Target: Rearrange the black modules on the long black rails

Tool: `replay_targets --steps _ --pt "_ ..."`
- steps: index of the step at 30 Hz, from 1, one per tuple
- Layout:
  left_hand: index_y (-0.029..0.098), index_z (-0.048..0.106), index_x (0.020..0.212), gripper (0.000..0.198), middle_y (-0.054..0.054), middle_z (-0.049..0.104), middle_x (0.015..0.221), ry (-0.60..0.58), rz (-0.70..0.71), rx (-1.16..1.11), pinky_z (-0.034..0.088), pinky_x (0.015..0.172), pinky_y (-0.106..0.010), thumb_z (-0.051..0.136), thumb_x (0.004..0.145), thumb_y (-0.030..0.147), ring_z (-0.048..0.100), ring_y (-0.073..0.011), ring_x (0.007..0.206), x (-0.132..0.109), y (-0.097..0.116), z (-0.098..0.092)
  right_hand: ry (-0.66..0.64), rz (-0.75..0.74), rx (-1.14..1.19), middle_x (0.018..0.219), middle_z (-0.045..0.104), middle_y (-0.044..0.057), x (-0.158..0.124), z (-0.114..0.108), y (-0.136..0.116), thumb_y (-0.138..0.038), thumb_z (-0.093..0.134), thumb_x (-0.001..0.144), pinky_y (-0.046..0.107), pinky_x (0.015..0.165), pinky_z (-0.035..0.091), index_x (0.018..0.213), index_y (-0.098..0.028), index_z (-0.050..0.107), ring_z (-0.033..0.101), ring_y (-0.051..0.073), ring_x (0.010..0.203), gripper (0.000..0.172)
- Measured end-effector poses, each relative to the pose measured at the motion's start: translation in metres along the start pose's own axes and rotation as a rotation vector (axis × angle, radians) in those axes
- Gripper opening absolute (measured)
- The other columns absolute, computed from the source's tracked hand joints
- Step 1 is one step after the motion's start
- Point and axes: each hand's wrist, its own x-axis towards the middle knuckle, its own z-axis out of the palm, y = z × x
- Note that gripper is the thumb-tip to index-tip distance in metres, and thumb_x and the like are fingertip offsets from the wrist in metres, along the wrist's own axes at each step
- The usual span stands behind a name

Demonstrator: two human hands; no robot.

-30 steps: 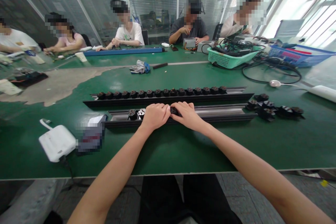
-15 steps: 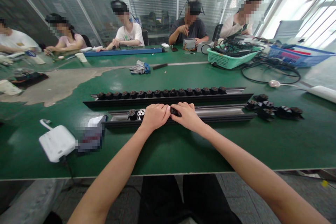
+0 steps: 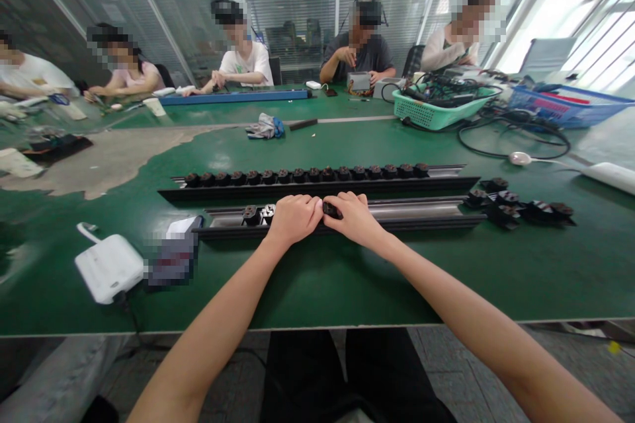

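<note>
Black plastic socket module (image 3: 331,210), judged light and rigid, sits in the near rail (image 3: 421,211); left hand (image 3: 294,218) and right hand (image 3: 353,217) pinch its sides, loose modules (image 3: 516,206) at three o'clock.

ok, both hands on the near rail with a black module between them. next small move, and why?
Probably press the black module down into the near rail and slide it left toward the two seated modules. The left hand and right hand pinch it at the channel, apart from that pair; the far rail carries a touching row. Whether it is fully seated is hidden by the fingers.
</note>
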Motion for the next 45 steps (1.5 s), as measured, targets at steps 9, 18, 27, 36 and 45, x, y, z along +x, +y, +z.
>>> replay_targets --steps 9,18,27,36,45 --pt "0.015 0.068 0.086 0.041 -0.007 0.071 0.08 -0.015 0.0 0.017 0.041 0.067 -0.036 0.034 0.104 0.029 0.067 -0.0219 0.076 0.0 0.001 -0.001 0.053 -0.037 -0.022 0.104 0.067 0.009 -0.002 0.009 0.005 -0.039 0.052 0.095 0.037 0.085 0.029 0.116 -0.02 0.066 0.055 0.026 0.102 0.032" --pt "0.015 0.07 0.088 0.041 -0.007 0.072 0.081 -0.007 -0.001 0.015 0.041 0.067 -0.035 0.034 0.104 0.028 0.067 -0.0213 0.076 0.0 0.0 0.0 0.056 -0.049 -0.004 0.103 0.065 0.008 -0.006 0.008 0.007 -0.036 0.05 0.094 0.037 0.086 0.03 0.113 -0.02 0.064 0.054 0.025 0.101 0.028" --pt "0.015 0.069 0.087 0.04 -0.008 0.071 0.079 0.011 -0.011 0.0 0.042 0.066 -0.034 0.035 0.103 0.028 0.066 -0.0209 0.074 0.0 0.001 -0.002 0.06 -0.058 -0.012 0.101 0.065 0.009 -0.007 0.004 0.01 -0.036 0.05 0.093 0.037 0.086 0.03 0.112 -0.02 0.064 0.054 0.025 0.1 0.029" --pt "0.015 0.068 0.086 0.041 -0.009 0.071 0.079 0.009 -0.009 0.018 0.043 0.066 -0.035 0.033 0.104 0.028 0.066 -0.0217 0.074 0.0 0.001 0.0 0.037 -0.032 0.004 0.105 0.067 0.009 -0.007 -0.003 0.012 -0.036 0.053 0.092 0.037 0.089 0.029 0.113 -0.019 0.065 0.056 0.026 0.105 0.03" --pt "0.014 0.067 0.083 0.042 -0.008 0.071 0.076 0.012 -0.012 0.022 0.041 0.065 -0.035 0.033 0.104 0.027 0.066 -0.0218 0.072 0.001 0.002 -0.002 0.026 -0.025 0.024 0.102 0.066 0.008 -0.008 -0.005 0.016 -0.035 0.053 0.091 0.036 0.087 0.03 0.108 -0.02 0.063 0.056 0.025 0.102 0.025"
